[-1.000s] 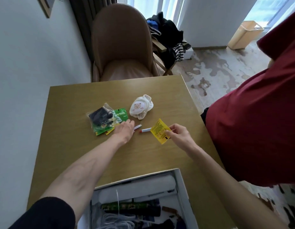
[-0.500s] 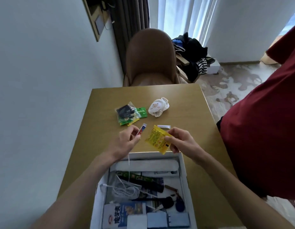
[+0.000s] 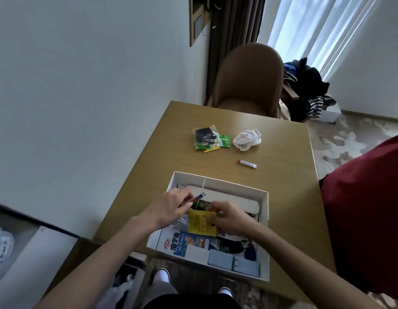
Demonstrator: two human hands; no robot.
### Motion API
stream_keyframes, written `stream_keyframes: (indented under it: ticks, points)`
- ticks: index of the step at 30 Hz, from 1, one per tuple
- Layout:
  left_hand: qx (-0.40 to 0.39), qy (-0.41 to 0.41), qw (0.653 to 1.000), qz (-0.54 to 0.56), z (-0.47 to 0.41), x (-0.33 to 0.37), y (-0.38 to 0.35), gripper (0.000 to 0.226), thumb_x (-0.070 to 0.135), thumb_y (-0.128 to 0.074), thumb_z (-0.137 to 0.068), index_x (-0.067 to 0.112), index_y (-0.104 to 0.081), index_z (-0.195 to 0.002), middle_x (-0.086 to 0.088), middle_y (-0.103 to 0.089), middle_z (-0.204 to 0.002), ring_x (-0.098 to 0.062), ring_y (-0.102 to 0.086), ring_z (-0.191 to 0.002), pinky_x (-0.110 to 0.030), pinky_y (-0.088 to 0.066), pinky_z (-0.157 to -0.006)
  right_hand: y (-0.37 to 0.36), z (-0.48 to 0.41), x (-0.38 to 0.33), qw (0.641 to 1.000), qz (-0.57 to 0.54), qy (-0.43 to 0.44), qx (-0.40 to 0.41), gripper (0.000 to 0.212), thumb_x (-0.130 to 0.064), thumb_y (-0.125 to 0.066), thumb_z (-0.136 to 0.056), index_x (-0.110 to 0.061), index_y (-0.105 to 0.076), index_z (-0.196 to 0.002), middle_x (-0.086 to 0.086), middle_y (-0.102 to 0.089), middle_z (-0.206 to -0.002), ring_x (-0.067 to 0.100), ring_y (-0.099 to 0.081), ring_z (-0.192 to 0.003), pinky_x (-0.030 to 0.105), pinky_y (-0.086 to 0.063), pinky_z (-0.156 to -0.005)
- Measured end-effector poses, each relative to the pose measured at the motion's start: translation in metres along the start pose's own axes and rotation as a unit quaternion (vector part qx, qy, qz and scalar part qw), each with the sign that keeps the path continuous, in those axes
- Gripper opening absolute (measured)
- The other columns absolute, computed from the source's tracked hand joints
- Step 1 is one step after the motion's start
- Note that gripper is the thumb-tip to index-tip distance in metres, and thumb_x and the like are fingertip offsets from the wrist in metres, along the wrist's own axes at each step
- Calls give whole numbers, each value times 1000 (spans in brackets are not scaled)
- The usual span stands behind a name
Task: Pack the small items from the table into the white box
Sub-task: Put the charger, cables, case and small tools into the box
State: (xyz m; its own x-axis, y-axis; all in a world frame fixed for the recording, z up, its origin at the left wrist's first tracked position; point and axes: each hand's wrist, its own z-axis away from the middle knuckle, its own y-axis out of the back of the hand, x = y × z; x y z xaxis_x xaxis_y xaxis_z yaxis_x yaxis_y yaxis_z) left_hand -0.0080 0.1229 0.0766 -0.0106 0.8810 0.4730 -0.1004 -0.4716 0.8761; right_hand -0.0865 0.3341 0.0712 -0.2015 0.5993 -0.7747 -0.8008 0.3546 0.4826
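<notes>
Two flimsy, featherlight things, I judge: left hand [image 3: 170,208] pinches the tube [image 3: 197,197] endwise, right hand [image 3: 230,219] pinches the packet [image 3: 201,223] edgewise, over the box [image 3: 264,198].

— Where does this view look from?
— From the person's own head, through a wide lens pitched steeply forward and down over the light brown wooden table [image 3: 282,186].
— How near?
— Close. The open white cardboard box [image 3: 227,184] fills the lower centre, and the pair of white shoes [image 3: 161,275] shows at the bottom edge, almost straight below.
— And farther off?
— The tan round-backed leather chair [image 3: 249,79] sits at upper centre and the sheer-curtained window [image 3: 316,30] at upper right. Walls bow toward the frame's edges.
</notes>
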Motion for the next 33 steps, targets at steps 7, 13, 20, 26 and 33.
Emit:
stream_keyframes:
  ticks: [7, 13, 20, 26, 33]
  points:
    - [83, -31, 996, 11, 4, -29, 26, 15, 33, -54, -94, 30, -56, -109, 10, -55, -86, -4, -53, -68, -10, -32, -49, -61, -28, -25, 998, 62, -1, -3, 9, -16, -66, -88, -20, -65, -96, 4, -73, -84, 12, -71, -66, 28, -60, -60]
    - [32, -96, 995, 4, -5, -42, 23, 13, 32, -54, -94, 27, -57, -106, 10, -58, -86, -3, -53, -68, -11, -36, -54, -76, -24, -24, 956, 274, 107, -3, 12, -23, -59, -89, -20, -71, -92, 4, -69, -78, 21, -60, -66, 35, -49, -59]
    - [-18, -168, 986, 2, -29, -31, 13, 12, 32, -53, -94, 26, -58, -103, 7, -56, -86, -7, -52, -72, -20, -44, -62, -36, 0, -8, 964, 251, -2, 86, 22, -33, -52, -95, -18, -67, -91, -1, -68, -81, 16, -62, -67, 32, -53, -61]
    - [-72, -235, 969, -7, -49, 5, 0, 13, 32, -60, -91, 25, -59, -101, 4, -64, -93, -12, -57, -83, -26, -47, -70, 8, 31, 24, 973, 154, -89, 147, 18, -35, -57, -94, -25, -69, -103, -8, -68, -96, 4, -63, -83, 24, -53, -71]
    - [-88, -233, 965, -79, -60, 48, -40, 17, 25, -56, -93, 17, -59, -108, -4, -66, -101, -22, -61, -90, -36, -49, -75, 28, 48, 40, 968, 137, -34, 208, 16, -36, -58, -93, -30, -69, -102, -15, -65, -88, -3, -60, -77, 17, -48, -69]
